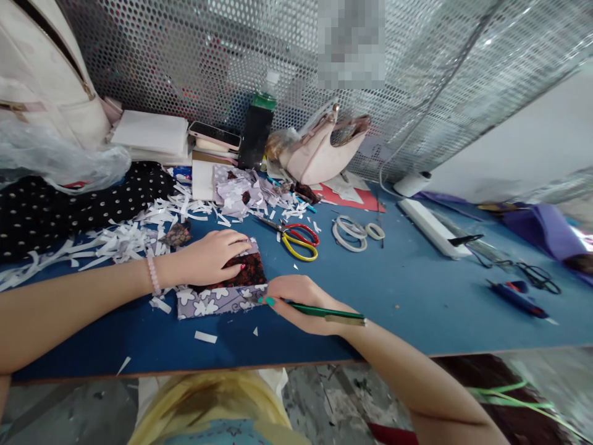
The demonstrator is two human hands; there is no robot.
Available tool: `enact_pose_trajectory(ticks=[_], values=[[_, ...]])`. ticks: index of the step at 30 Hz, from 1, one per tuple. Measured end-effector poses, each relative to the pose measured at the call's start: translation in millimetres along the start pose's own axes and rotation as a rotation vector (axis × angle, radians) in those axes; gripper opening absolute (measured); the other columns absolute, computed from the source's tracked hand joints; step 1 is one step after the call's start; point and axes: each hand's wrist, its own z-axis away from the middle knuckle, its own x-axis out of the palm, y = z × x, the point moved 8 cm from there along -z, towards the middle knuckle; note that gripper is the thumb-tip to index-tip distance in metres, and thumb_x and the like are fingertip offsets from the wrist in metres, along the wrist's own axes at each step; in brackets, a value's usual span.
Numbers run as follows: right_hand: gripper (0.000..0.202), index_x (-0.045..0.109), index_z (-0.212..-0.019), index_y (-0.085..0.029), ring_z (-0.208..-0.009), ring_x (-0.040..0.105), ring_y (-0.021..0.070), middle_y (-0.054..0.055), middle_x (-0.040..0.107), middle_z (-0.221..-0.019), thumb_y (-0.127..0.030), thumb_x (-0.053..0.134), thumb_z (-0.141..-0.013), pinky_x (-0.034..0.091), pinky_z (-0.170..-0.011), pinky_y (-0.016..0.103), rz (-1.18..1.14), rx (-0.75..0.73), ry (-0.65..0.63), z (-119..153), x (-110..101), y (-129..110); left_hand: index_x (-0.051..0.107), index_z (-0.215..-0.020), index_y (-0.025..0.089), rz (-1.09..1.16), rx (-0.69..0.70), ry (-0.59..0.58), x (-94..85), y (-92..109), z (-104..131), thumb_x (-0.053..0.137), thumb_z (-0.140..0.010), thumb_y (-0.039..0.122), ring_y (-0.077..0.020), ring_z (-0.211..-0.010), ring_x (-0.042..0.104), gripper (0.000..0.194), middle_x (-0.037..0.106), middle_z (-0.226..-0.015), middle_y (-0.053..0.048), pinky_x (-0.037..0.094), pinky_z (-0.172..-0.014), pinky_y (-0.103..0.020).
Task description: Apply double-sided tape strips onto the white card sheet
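Note:
On the blue table lies a piece of lilac fabric with white flowers [208, 303], and a dark red-black patterned piece [252, 267] is on top of it. My left hand [215, 256] rests flat on the dark piece with its fingers stretched out, pressing it down. At the fabric's right edge, my right hand [301, 303] is closed around slim green tweezers [331, 313]. Their tips point left onto the lilac strip and are partly hidden by my fingers. Scissors with red and yellow handles [296, 241] lie open-bladed just beyond my hands.
White paper strips [120, 244] and lilac fabric scraps [236, 191] lie heaped behind my left hand. Tape rolls [349, 232], a white box [430, 228] and blue-handled snips [519, 298] lie to the right. A pink bag [319, 151] leans against the perforated metal wall [278, 37].

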Motion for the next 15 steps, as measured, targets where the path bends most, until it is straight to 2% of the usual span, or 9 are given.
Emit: enact_pose_trajectory(ticks=[9, 15], values=[[0.028, 0.055, -0.079, -0.018, -0.058, 0.047, 0.0133, 0.002, 0.054, -0.06, -0.016, 0.037, -0.1, 0.039, -0.056, 0.025, -0.031, -0.032, 0.009, 17.9, -6.3, -7.7, 0.051, -0.139, 0.016, 0.024, -0.028, -0.041, -1.2, -0.7, -0.9, 0.048, -0.096, 0.033, -0.0286, -0.132, 0.046, 0.046, 0.05, -0.145, -0.015, 0.037, -0.111, -0.046], [0.025, 0.06, -0.087, -0.017, -0.058, 0.053, 0.0135, 0.004, 0.06, -0.062, -0.016, 0.038, -0.099, 0.045, -0.057, 0.024, -0.072, -0.069, 0.128, 26.5, -14.4, -9.0, 0.051, -0.139, 0.015, 0.018, -0.028, -0.042, -3.4, 0.4, -1.0, 0.048, -0.096, 0.032, -0.0275, -0.133, 0.045, 0.046, 0.05, -0.144, -0.015, 0.036, -0.112, -0.044]])
